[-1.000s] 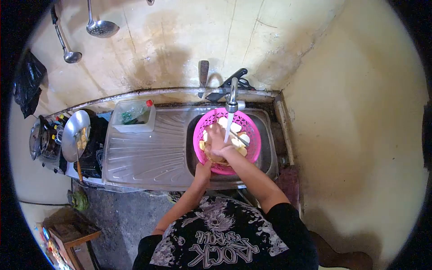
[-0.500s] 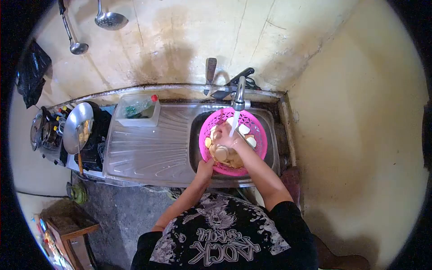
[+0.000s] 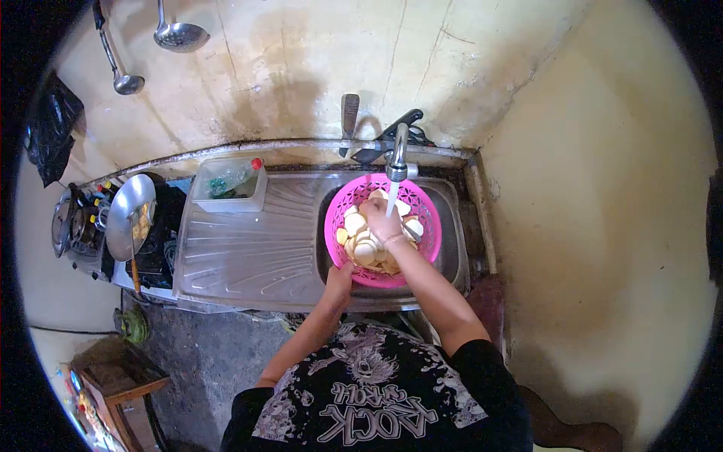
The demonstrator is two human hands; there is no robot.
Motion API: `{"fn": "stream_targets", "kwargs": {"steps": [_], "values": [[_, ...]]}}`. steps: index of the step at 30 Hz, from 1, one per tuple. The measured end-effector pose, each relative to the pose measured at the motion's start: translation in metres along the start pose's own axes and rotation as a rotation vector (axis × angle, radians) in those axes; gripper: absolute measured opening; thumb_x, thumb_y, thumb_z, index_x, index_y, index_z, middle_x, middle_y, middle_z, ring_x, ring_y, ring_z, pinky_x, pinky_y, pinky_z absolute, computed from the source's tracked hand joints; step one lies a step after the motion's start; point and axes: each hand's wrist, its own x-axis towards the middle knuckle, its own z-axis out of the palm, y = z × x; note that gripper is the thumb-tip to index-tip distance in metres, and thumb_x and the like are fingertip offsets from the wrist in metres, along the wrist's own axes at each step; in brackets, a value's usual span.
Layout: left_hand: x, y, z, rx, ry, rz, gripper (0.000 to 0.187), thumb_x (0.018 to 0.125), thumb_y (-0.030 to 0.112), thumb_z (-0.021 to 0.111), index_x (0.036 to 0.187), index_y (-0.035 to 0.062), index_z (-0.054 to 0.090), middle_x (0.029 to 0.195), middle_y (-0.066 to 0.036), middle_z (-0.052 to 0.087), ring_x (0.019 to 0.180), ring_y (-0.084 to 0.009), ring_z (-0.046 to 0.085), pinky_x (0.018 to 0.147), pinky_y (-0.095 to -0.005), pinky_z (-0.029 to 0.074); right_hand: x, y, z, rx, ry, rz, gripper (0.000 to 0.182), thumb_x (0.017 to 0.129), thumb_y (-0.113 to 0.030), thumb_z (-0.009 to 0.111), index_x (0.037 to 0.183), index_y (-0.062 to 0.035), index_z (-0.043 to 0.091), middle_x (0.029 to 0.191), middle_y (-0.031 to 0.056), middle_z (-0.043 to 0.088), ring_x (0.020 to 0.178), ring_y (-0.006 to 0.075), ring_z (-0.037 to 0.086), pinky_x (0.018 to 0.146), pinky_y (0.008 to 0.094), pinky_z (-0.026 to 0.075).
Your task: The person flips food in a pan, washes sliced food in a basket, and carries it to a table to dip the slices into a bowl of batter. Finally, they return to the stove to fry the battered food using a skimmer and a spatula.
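Observation:
A pink perforated basket (image 3: 431, 248) sits in the steel sink under a running faucet (image 3: 400, 151). Several pale round slices (image 3: 364, 252) lie inside it. My left hand (image 3: 340, 277) grips the basket's near left rim. Over the slices, inside the basket, is my right hand (image 3: 382, 218), its fingers bent down among them and water falling on it. What those fingers hold, if anything, is hidden.
Left of the sink, a ridged steel drainboard (image 3: 248, 256) bears a clear plastic tub (image 3: 230, 203) with a red-capped bottle. Farther left, a wok (image 3: 129, 218) rests on a stove. Knives (image 3: 349, 117) stand behind the faucet; ladles (image 3: 181, 36) hang on the wall.
The basket has shifted slightly left and up in view. My right hand has gone from spread over the slices to fingers curled down, and more slices show.

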Motion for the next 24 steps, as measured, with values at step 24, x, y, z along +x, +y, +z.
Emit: {"fn": "stream_targets", "kwargs": {"steps": [24], "values": [[-0.007,0.017,-0.005,-0.131,0.011,-0.092,0.046,0.073,0.006,0.046,0.119,-0.0020,0.041,0.111,-0.014,0.053,0.097,-0.0262,0.055,0.083,-0.0376,0.047,-0.057,-0.039,-0.043,-0.750,-0.211,-0.081,0.053,0.073,-0.037,0.063,0.111,-0.0051,0.048,0.091,0.0209,0.057,0.090,0.0340,0.056,0.080,0.0411,0.045]]}}
